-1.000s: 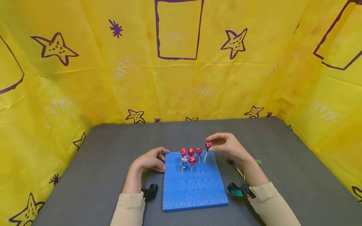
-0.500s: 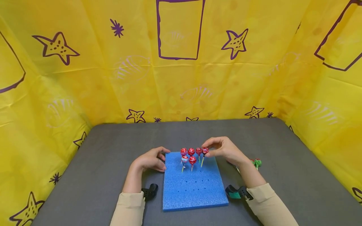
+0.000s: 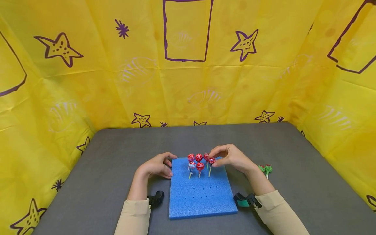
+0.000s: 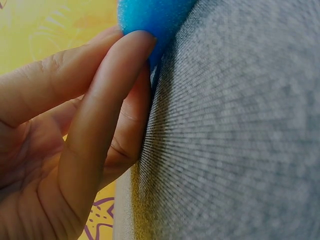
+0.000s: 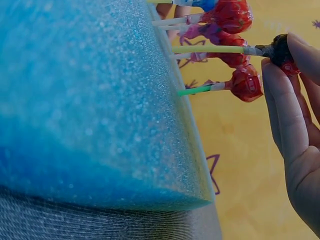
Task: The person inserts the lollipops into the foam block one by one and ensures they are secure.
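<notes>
A blue foam board (image 3: 202, 205) lies on the grey table, with several wrapped lollipops standing upright in its far part. My right hand (image 3: 235, 160) pinches the head of a dark-and-red lollipop (image 3: 211, 160) between thumb and fingers. Its yellow stick (image 5: 207, 49) meets the foam in front of a red lollipop with a green stick (image 5: 246, 84). Nearby stand a blue-and-white lollipop (image 3: 192, 165) and another red lollipop (image 3: 200, 166). My left hand (image 3: 157, 165) rests against the board's left edge, its fingertips touching the foam (image 4: 145, 20).
Right of the board, green lollipops (image 3: 268, 168) lie on the table, partly behind my right forearm. Small holes (image 3: 204, 188) dot the board's nearer half. Yellow cloth (image 3: 188, 91) walls the back and sides. A black wrist mount (image 3: 245, 200) hangs over the board's right edge.
My right hand has moved left and down, toward me, bringing the dark-and-red lollipop's stick to the foam beside the second-row lollipops. My left hand stays at the board's edge.
</notes>
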The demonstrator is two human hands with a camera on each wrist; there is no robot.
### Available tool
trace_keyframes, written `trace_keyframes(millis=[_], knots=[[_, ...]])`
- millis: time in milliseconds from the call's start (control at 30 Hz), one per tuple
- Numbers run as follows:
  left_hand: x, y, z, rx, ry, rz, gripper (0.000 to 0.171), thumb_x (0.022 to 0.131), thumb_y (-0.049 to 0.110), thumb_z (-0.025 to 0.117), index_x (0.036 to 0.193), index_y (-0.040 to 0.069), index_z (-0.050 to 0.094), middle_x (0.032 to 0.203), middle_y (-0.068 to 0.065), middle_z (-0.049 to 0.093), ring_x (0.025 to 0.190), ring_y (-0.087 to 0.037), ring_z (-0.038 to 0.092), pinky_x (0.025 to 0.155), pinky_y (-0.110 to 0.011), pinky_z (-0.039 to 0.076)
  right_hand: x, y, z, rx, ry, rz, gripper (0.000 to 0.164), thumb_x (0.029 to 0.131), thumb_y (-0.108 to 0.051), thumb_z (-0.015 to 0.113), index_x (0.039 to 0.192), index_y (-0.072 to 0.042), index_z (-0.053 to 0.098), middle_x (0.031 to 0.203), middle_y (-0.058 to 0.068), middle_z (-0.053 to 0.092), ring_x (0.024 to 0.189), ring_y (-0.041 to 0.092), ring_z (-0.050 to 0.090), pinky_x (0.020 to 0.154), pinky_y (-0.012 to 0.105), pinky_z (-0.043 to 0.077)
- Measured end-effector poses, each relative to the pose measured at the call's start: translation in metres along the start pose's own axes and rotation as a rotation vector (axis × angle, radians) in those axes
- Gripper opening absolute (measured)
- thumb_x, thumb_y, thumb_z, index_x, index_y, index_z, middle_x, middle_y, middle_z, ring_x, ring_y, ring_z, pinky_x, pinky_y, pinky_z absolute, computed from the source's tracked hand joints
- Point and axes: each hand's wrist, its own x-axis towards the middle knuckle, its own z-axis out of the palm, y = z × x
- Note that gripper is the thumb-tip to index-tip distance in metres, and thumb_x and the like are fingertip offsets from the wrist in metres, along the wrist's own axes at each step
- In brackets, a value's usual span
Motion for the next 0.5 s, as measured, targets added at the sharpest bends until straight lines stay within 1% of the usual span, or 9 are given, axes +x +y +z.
trace_keyframes(millis=[167, 267, 333, 500], knots=[[0.0008, 0.0001, 0.0003, -0.002, -0.002, 0.0, 0.063, 0.079, -0.009, 0.071, 0.136, 0.008, 0.052, 0.099, -0.013, 0.05, 0.073, -0.021, 0.064, 0.067, -0.032, 0.064, 0.0007, 0.0032, -0.0002, -0.017, -0.012, 0.016, 0.026, 0.08, -0.006, 0.078, 0.105, 0.002, 0.073, 0.101, -0.006, 0.073, 0.097, 0.014, 0.067, 0.082, 0.029, 0.06], [0.0005, 0.0004, 0.0004, 0.003, -0.006, 0.006, 0.064, 0.078, -0.009, 0.071, 0.137, 0.007, 0.052, 0.098, -0.013, 0.05, 0.072, -0.02, 0.064, 0.067, -0.032, 0.064, 0.0005, 0.0041, -0.0004, -0.021, -0.02, 0.024, 0.026, 0.08, -0.006, 0.077, 0.104, 0.002, 0.073, 0.101, -0.005, 0.073, 0.099, 0.016, 0.066, 0.082, 0.03, 0.06], [0.0001, 0.0005, 0.0006, 0.006, -0.005, 0.008, 0.064, 0.078, -0.009, 0.071, 0.137, 0.007, 0.052, 0.098, -0.013, 0.05, 0.072, -0.02, 0.064, 0.067, -0.032, 0.064, 0.0004, 0.0047, -0.0004, -0.023, -0.03, 0.032, 0.026, 0.08, -0.006, 0.077, 0.104, 0.003, 0.072, 0.102, -0.002, 0.073, 0.1, 0.017, 0.065, 0.083, 0.031, 0.06], [0.0, 0.0005, 0.0009, 0.01, 0.006, 0.006, 0.063, 0.078, -0.009, 0.072, 0.136, 0.008, 0.052, 0.098, -0.013, 0.05, 0.073, -0.021, 0.064, 0.067, -0.031, 0.064, 0.0007, 0.0057, -0.0003, -0.027, -0.059, 0.058, 0.026, 0.08, -0.008, 0.078, 0.103, 0.002, 0.073, 0.108, 0.01, 0.072, 0.105, 0.018, 0.065, 0.096, 0.037, 0.056]])
